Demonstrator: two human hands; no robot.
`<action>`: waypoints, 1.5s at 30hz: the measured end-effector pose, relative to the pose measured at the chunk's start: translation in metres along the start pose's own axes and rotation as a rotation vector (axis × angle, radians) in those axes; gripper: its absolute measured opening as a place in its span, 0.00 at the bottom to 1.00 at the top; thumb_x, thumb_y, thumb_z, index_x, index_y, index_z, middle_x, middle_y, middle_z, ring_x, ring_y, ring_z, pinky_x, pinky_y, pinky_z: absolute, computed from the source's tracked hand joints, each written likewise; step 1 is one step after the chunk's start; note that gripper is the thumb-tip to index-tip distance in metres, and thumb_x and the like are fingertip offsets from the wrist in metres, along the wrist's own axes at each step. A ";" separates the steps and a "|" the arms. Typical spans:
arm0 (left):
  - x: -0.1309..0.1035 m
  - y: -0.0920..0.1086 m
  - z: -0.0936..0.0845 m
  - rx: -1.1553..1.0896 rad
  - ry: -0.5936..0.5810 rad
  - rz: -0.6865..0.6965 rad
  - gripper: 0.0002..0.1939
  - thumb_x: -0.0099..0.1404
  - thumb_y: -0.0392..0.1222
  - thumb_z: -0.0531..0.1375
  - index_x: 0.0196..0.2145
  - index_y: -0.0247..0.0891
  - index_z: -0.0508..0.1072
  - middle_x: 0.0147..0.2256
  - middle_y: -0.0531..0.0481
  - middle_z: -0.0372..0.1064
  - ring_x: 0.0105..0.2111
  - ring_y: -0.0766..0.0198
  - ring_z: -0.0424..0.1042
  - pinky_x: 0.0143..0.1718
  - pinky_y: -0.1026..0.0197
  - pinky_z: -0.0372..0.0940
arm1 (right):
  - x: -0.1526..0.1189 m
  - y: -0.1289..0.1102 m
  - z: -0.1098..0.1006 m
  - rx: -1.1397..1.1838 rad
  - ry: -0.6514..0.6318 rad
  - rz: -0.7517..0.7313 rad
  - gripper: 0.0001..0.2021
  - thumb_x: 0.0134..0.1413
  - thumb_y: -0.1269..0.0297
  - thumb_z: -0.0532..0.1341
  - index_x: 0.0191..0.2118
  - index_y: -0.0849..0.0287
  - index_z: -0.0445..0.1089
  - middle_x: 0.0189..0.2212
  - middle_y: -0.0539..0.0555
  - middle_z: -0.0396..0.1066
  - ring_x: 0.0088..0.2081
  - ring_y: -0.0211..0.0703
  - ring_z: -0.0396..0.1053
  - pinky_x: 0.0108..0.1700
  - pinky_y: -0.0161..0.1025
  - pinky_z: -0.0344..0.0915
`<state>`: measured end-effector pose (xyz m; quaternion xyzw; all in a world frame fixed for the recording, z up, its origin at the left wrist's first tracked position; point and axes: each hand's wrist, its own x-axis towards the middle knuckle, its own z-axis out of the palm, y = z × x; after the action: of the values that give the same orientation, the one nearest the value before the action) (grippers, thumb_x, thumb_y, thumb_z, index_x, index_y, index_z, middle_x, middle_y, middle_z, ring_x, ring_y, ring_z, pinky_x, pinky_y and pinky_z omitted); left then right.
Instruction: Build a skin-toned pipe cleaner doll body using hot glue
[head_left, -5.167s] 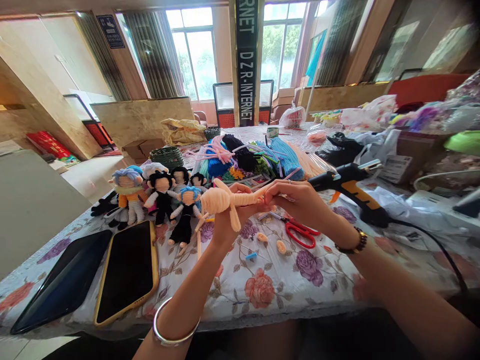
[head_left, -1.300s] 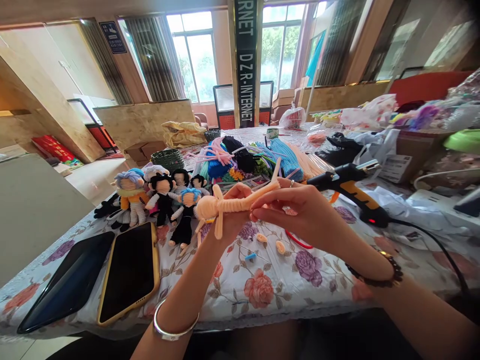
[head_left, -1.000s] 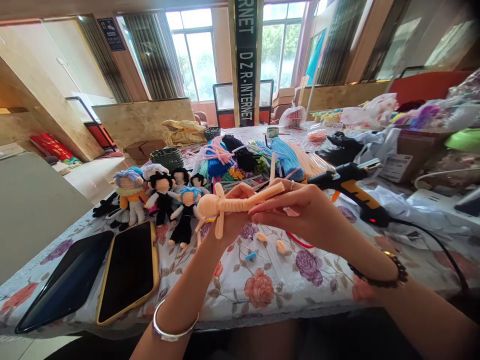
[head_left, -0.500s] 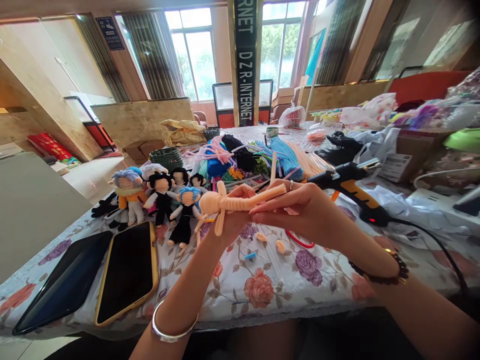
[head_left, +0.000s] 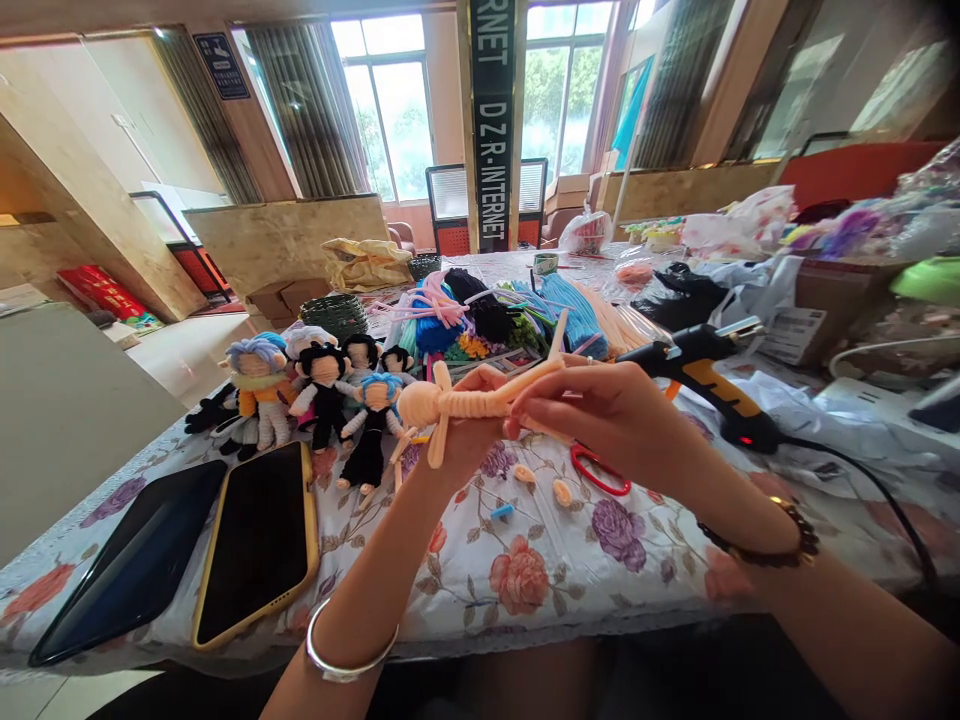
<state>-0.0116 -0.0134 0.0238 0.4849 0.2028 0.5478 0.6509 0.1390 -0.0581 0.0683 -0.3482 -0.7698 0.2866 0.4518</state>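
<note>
Fingers of the right hand pinch the peach doll at its leg end; the left hand curls under its torso, long axis spanning both.

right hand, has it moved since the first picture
Yes, slightly down and to the right in the view, judged against the red scissors: the right hand now hides part of their handles that showed then.

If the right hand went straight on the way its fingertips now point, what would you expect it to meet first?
Beyond the peach doll already in its grasp, the right hand would probably meet the left hand, just across from its fingertips; the exact depth between them is unclear.
</note>
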 end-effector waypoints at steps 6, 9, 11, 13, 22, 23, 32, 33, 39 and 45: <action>0.002 0.001 -0.001 -0.046 0.017 0.038 0.21 0.36 0.37 0.72 0.26 0.37 0.65 0.24 0.57 0.69 0.25 0.73 0.68 0.30 0.69 0.64 | 0.006 0.009 -0.009 -0.189 0.191 0.008 0.11 0.57 0.59 0.55 0.32 0.59 0.71 0.26 0.50 0.70 0.27 0.33 0.65 0.27 0.31 0.62; 0.003 -0.001 -0.003 -0.053 0.028 0.062 0.19 0.40 0.37 0.71 0.27 0.37 0.66 0.26 0.57 0.70 0.28 0.72 0.70 0.34 0.68 0.67 | 0.011 0.024 -0.015 -0.303 0.273 -0.073 0.08 0.55 0.61 0.57 0.33 0.59 0.70 0.29 0.51 0.71 0.30 0.36 0.67 0.30 0.32 0.65; 0.004 -0.002 -0.003 -0.054 0.064 0.061 0.17 0.42 0.36 0.70 0.27 0.37 0.66 0.26 0.57 0.70 0.28 0.72 0.71 0.35 0.67 0.68 | 0.014 0.035 -0.019 -0.436 0.298 -0.080 0.07 0.54 0.63 0.58 0.35 0.58 0.71 0.28 0.51 0.72 0.27 0.36 0.68 0.30 0.33 0.64; 0.004 -0.001 -0.002 -0.058 0.120 0.062 0.17 0.41 0.36 0.70 0.27 0.38 0.66 0.24 0.58 0.69 0.28 0.71 0.72 0.35 0.66 0.69 | 0.016 0.043 -0.022 -0.592 0.302 -0.080 0.07 0.54 0.67 0.58 0.37 0.58 0.73 0.27 0.51 0.73 0.26 0.37 0.68 0.30 0.35 0.64; 0.003 -0.001 0.004 0.034 0.194 0.075 0.18 0.42 0.32 0.69 0.28 0.39 0.63 0.25 0.57 0.70 0.28 0.69 0.72 0.36 0.63 0.67 | 0.018 0.060 -0.019 -0.696 0.246 -0.284 0.15 0.57 0.61 0.57 0.50 0.53 0.65 0.51 0.57 0.65 0.51 0.49 0.63 0.51 0.47 0.62; 0.003 -0.002 0.004 0.047 0.192 0.076 0.18 0.42 0.32 0.69 0.28 0.39 0.64 0.24 0.58 0.70 0.28 0.69 0.71 0.35 0.63 0.66 | 0.019 0.062 -0.018 -0.704 0.232 -0.314 0.16 0.56 0.60 0.57 0.50 0.52 0.65 0.52 0.57 0.63 0.53 0.50 0.61 0.52 0.49 0.61; 0.003 -0.007 0.003 0.197 0.089 0.031 0.11 0.47 0.37 0.68 0.30 0.36 0.73 0.28 0.50 0.70 0.31 0.64 0.70 0.36 0.60 0.66 | 0.019 0.063 -0.017 -0.668 0.353 -0.438 0.05 0.57 0.66 0.57 0.35 0.53 0.70 0.41 0.52 0.73 0.48 0.46 0.63 0.51 0.47 0.60; 0.002 -0.007 0.004 0.213 0.075 0.021 0.09 0.48 0.38 0.67 0.29 0.35 0.74 0.29 0.49 0.70 0.31 0.63 0.70 0.35 0.59 0.66 | 0.019 0.063 -0.018 -0.666 0.370 -0.432 0.05 0.56 0.66 0.57 0.33 0.53 0.71 0.39 0.52 0.74 0.46 0.46 0.64 0.50 0.47 0.60; -0.001 -0.008 0.004 0.311 0.070 -0.018 0.07 0.50 0.41 0.66 0.23 0.35 0.74 0.24 0.47 0.70 0.26 0.61 0.70 0.30 0.58 0.66 | 0.019 0.065 -0.019 -0.654 0.388 -0.433 0.05 0.55 0.64 0.59 0.31 0.53 0.71 0.34 0.51 0.74 0.41 0.45 0.65 0.46 0.45 0.62; 0.002 -0.007 0.001 0.359 0.035 0.074 0.11 0.52 0.44 0.65 0.18 0.36 0.72 0.20 0.49 0.66 0.24 0.64 0.66 0.30 0.59 0.64 | 0.019 0.063 -0.015 -0.625 0.333 -0.361 0.06 0.56 0.63 0.58 0.31 0.54 0.71 0.31 0.52 0.73 0.39 0.45 0.65 0.45 0.44 0.61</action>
<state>-0.0065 -0.0113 0.0189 0.5908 0.2909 0.5348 0.5295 0.1635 -0.0037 0.0366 -0.3696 -0.7850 -0.1057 0.4858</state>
